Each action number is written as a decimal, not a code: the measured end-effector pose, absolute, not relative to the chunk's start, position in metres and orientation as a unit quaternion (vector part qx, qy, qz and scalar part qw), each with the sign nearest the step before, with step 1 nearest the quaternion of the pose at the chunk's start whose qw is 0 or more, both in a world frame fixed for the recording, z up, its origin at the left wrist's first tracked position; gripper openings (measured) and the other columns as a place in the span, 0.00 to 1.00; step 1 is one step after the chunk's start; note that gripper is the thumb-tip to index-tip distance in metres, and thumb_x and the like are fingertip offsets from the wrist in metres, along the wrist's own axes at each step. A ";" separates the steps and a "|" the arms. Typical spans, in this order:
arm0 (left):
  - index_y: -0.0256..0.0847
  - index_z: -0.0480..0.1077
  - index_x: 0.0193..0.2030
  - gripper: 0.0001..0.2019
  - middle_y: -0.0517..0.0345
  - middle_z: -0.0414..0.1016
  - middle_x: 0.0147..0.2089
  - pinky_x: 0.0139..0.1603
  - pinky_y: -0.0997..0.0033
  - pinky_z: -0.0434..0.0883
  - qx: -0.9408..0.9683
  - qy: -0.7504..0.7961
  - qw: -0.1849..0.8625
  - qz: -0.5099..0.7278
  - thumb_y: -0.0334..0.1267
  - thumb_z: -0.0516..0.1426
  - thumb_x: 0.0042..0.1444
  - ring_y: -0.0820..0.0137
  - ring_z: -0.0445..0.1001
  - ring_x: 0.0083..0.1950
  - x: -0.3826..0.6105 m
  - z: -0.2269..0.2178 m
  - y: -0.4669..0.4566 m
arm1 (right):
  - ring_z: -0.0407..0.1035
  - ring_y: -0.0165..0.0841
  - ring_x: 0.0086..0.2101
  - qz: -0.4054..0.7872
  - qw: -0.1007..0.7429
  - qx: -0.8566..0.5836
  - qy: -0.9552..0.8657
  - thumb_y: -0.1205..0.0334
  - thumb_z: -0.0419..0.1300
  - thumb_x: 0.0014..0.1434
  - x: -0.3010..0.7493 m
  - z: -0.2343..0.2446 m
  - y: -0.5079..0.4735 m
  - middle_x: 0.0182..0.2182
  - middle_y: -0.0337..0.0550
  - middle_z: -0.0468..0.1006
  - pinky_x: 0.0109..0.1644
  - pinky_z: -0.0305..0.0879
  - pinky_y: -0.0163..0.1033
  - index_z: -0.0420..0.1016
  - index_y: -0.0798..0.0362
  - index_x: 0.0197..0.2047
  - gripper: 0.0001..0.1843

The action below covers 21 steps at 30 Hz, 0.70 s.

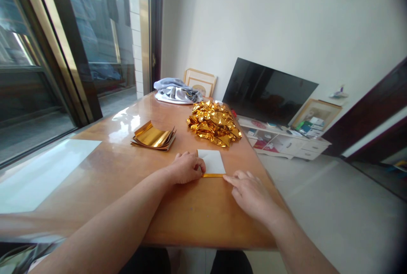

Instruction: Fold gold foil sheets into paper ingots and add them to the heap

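A sheet of gold foil paper [211,161] lies white side up on the table, with a narrow gold strip folded over along its near edge. My left hand [188,167] is closed at the sheet's left side, fingers curled and thumb against the near left corner. At the other end of the gold strip, my right hand [249,193] rests with its index finger stretched out, the tip touching the near right corner. Beyond my left hand sits a stack of gold foil sheets [152,136], curling at the edges. A heap of folded gold foil pieces [214,123] stands behind the sheet.
The glossy wooden table [203,219] ends close to my right forearm. Bundled cloth [176,91] lies at its far end. A pale sheet-like area [47,176] covers part of the left side. A television [269,92] and a low white cabinet [286,145] stand beyond.
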<state>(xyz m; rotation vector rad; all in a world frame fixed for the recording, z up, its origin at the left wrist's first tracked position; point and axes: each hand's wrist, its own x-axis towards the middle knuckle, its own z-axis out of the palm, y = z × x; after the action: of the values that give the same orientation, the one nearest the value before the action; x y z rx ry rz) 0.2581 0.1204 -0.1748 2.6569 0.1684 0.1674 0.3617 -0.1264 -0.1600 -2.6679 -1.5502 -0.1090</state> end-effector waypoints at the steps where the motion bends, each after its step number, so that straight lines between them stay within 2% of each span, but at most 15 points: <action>1: 0.53 0.79 0.39 0.11 0.58 0.76 0.38 0.52 0.53 0.60 0.968 0.062 0.237 0.061 0.38 0.56 0.52 0.56 0.69 0.48 0.259 -0.175 0.120 | 0.66 0.40 0.45 -0.036 0.027 -0.865 -0.499 0.70 0.52 0.60 0.364 -0.160 -0.127 0.42 0.45 0.76 0.49 0.58 0.40 0.74 0.38 0.59 0.28; 6: 0.52 0.79 0.38 0.11 0.57 0.76 0.37 0.52 0.54 0.60 0.967 0.070 0.237 0.062 0.37 0.57 0.50 0.57 0.69 0.48 0.259 -0.175 0.119 | 0.68 0.40 0.45 -0.044 0.039 -0.873 -0.485 0.64 0.51 0.64 0.371 -0.151 -0.121 0.40 0.45 0.77 0.49 0.58 0.41 0.79 0.43 0.50 0.18; 10: 0.52 0.80 0.38 0.12 0.56 0.75 0.37 0.50 0.56 0.61 0.969 0.064 0.231 0.065 0.37 0.58 0.48 0.57 0.69 0.48 0.258 -0.174 0.119 | 0.68 0.40 0.45 -0.057 0.083 -0.877 -0.471 0.61 0.52 0.65 0.379 -0.152 -0.108 0.41 0.47 0.76 0.49 0.60 0.40 0.77 0.48 0.51 0.16; 14: 0.52 0.79 0.37 0.11 0.57 0.76 0.38 0.50 0.57 0.61 0.967 0.056 0.235 0.076 0.36 0.58 0.48 0.57 0.69 0.47 0.257 -0.174 0.118 | 0.69 0.39 0.44 -0.032 0.097 -0.866 -0.490 0.62 0.55 0.63 0.385 -0.164 -0.095 0.38 0.46 0.76 0.47 0.60 0.39 0.78 0.48 0.41 0.10; 17: 0.50 0.79 0.34 0.10 0.57 0.77 0.38 0.50 0.59 0.61 0.965 0.050 0.242 0.091 0.34 0.58 0.48 0.58 0.70 0.47 0.258 -0.178 0.118 | 0.68 0.37 0.41 -0.024 0.119 -0.862 -0.492 0.65 0.56 0.61 0.389 -0.171 -0.090 0.35 0.44 0.75 0.44 0.59 0.37 0.75 0.49 0.33 0.07; 21: 0.46 0.76 0.38 0.08 0.59 0.76 0.36 0.45 0.65 0.62 0.934 0.084 0.296 0.182 0.36 0.59 0.51 0.64 0.71 0.42 0.264 -0.185 0.119 | 0.67 0.35 0.37 -0.009 0.183 -0.853 -0.489 0.66 0.56 0.59 0.396 -0.173 -0.088 0.32 0.41 0.75 0.41 0.58 0.36 0.72 0.50 0.30 0.06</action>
<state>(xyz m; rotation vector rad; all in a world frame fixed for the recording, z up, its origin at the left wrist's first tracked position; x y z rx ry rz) 0.2645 0.1195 -0.1853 2.4842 0.2232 0.4830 0.3960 -0.0883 -0.1735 -2.4065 -1.3783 -0.0248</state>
